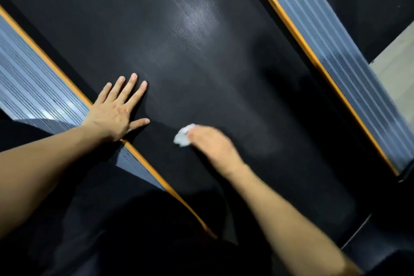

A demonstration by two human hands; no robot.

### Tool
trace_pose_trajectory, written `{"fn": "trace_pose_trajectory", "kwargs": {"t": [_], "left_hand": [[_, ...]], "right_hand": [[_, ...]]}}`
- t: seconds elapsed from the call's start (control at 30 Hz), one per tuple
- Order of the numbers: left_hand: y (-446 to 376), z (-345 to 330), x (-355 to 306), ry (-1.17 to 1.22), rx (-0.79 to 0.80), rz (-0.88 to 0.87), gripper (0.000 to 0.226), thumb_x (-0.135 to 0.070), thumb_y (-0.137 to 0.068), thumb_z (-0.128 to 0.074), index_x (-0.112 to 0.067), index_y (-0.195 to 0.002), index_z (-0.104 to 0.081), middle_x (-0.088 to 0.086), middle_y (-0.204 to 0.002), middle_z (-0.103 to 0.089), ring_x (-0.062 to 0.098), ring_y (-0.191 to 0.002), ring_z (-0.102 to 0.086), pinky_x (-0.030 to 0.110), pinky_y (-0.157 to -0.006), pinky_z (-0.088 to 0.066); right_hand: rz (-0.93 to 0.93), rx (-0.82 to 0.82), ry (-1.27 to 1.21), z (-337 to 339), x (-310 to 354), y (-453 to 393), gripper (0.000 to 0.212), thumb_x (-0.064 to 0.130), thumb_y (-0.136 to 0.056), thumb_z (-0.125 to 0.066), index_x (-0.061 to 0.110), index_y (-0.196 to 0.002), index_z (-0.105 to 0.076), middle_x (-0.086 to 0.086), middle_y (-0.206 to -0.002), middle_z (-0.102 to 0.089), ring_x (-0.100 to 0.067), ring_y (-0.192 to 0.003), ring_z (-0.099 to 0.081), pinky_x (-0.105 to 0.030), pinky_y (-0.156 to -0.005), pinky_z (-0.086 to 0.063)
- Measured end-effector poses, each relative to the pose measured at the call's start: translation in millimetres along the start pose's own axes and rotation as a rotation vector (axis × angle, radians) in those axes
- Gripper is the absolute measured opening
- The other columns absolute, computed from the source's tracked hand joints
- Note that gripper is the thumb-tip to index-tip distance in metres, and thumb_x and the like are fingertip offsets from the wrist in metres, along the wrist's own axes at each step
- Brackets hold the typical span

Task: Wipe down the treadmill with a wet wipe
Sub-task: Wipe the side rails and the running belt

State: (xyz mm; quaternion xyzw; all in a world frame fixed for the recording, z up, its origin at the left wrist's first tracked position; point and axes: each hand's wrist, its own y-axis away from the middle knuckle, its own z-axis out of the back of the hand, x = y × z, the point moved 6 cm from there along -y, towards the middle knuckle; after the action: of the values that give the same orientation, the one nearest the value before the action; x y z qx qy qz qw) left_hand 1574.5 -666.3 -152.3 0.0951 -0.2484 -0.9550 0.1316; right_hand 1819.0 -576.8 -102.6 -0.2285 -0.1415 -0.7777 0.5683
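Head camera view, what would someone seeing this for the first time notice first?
Two bare arms reach in over a black treadmill belt that fills the view. The left hand presses flat with fingers spread at the belt's left edge, while the right hand, blurred, holds a crumpled white wipe against the belt near the middle. Orange-trimmed ribbed side rails run along both sides, and a pale sheen shows on the belt farther up.

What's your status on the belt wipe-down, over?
Left hand flat on the belt, fingers spread. Right hand holds wet wipe against belt. Nothing in the way.
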Motion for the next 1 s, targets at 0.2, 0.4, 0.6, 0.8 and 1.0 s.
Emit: {"fn": "trace_pose_trajectory", "kwargs": {"t": [0.2,0.4,0.6,0.8,1.0], "left_hand": [[4,2,-2,-0.010,-0.034,-0.012,0.094,-0.078,-0.091,-0.021,-0.030,-0.161,0.018,0.001,-0.169,0.021,0.026,-0.157,0.013,0.045,-0.128,0.003],[6,5,-3,0.026,-0.091,-0.016,0.095,-0.076,-0.091,-0.033,-0.029,-0.164,0.005,0.002,-0.171,0.009,0.029,-0.158,0.000,0.046,-0.127,-0.002],[3,11,3,0.076,-0.035,-0.065,0.106,-0.070,-0.088,-0.057,-0.029,-0.163,0.005,0.003,-0.171,0.010,0.030,-0.158,0.003,0.045,-0.128,-0.002],[5,19,4,0.157,-0.056,-0.060,0.111,-0.070,-0.081,-0.068,-0.030,-0.164,-0.006,0.009,-0.172,0.006,0.033,-0.158,-0.001,0.046,-0.129,-0.007],[12,32,20,0.411,-0.172,0.128,0.079,-0.026,-0.092,-0.069,-0.012,-0.160,-0.031,0.017,-0.169,-0.014,0.038,-0.155,-0.017,0.050,-0.126,-0.022]], "right_hand": [[-0.724,-0.498,0.346,89,-140,52,0.029,-0.001,-0.095,-0.056,0.004,-0.119,-0.072,-0.012,-0.122,-0.068,-0.029,-0.110,-0.063,-0.040,-0.099,-0.051],[-0.214,-0.127,-0.157,-33,54,-15,0.027,0.004,-0.094,-0.060,0.009,-0.118,-0.071,0.005,-0.128,-0.066,-0.023,-0.116,-0.064,-0.025,-0.100,-0.043],[0.014,0.083,0.050,-12,9,-38,0.029,0.024,-0.106,-0.047,0.015,-0.117,-0.072,-0.004,-0.122,-0.070,-0.018,-0.115,-0.062,-0.027,-0.104,-0.046],[-0.544,-0.388,0.315,67,-120,-86,0.028,0.003,-0.091,-0.051,0.006,-0.109,-0.073,-0.007,-0.107,-0.071,-0.029,-0.095,-0.064,-0.036,-0.088,-0.053],[0.025,0.010,-0.105,-46,64,-96,0.023,0.013,-0.100,-0.055,0.005,-0.110,-0.073,-0.008,-0.111,-0.072,-0.025,-0.103,-0.067,-0.034,-0.089,-0.051]]}}
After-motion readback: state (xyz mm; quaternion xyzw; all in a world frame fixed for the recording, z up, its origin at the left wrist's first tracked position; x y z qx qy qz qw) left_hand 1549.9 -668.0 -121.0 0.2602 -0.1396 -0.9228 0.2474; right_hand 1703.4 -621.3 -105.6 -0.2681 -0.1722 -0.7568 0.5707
